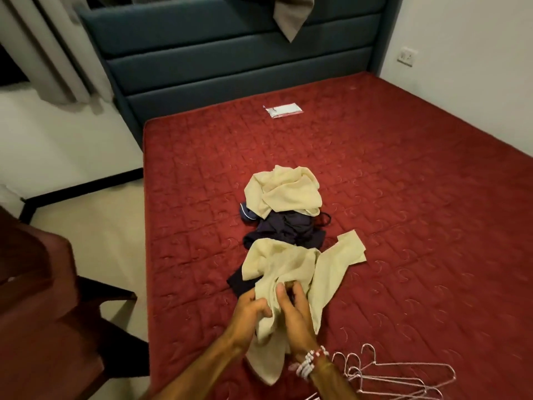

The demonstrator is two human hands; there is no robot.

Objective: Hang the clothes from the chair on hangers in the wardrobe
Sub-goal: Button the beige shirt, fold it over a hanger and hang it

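Observation:
A heap of clothes lies on the red mattress: a cream garment at the far end, dark navy clothes in the middle and a second cream garment nearest me. My left hand and my right hand both grip this near cream garment, bunching its cloth close together. Several pink wire hangers lie on the mattress at the lower right, beside my right wrist.
A brown wooden chair stands at the left by the bed. A dark blue padded headboard closes the far side. A small white packet lies near the headboard. Curtains hang at the upper left. Pale floor lies between chair and bed.

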